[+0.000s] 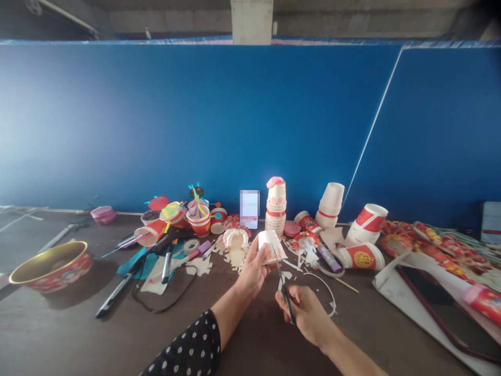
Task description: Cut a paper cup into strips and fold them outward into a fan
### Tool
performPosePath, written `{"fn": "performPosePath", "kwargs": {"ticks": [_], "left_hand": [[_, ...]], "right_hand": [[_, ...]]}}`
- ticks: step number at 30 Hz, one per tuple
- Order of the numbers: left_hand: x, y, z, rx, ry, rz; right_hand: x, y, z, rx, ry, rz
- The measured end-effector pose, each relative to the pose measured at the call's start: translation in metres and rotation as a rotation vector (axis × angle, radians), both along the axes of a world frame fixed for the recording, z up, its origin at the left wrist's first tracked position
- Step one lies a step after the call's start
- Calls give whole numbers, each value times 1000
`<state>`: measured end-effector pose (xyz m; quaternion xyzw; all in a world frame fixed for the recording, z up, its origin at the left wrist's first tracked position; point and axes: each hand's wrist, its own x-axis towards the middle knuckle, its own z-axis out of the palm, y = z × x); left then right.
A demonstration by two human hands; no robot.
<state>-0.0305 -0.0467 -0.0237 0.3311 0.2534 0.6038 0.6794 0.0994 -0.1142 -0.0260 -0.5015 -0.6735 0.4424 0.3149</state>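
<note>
Near the middle of the table, my left hand point(252, 269) is closed around a white paper cup point(269, 241) with red and orange print, tilted on its side. Black-handled scissors point(288, 303) are gripped in my right hand point(307, 313), their blades pointing up to the cup's lower edge. Whether the blades are parted cannot be made out. White paper scraps point(285, 278) lie on the table just beyond the scissors. Part of the cup is hidden behind my left fingers.
A stack of paper cups point(276, 214) stands beyond my hands. On the left are a gold-rimmed bowl point(50, 266), a glue gun point(129, 282) and cups with colourful strips point(199, 222). To the right, a red-printed cup point(362, 257) lies near a dark phone point(442, 303).
</note>
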Motion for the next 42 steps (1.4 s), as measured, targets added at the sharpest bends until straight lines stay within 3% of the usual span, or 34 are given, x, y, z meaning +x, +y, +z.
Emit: {"fn": "performPosePath", "kwargs": {"ticks": [18,23,28,35,42], "left_hand": [[-8,7,-1,-79,24,51],[-15,17,-4,-205,12,119],[-17,18,3,-313,-79,91],[-18,12,7,-214,-222,24],[-16,10,3,-85,-183,31]], "right_hand": [[4,2,4,25,-25,-22],[4,1,1,-11,-34,15],[4,1,0,-16,-36,-7],[5,1,3,-3,-22,-37],[4,3,2,6,100,-117]]}}
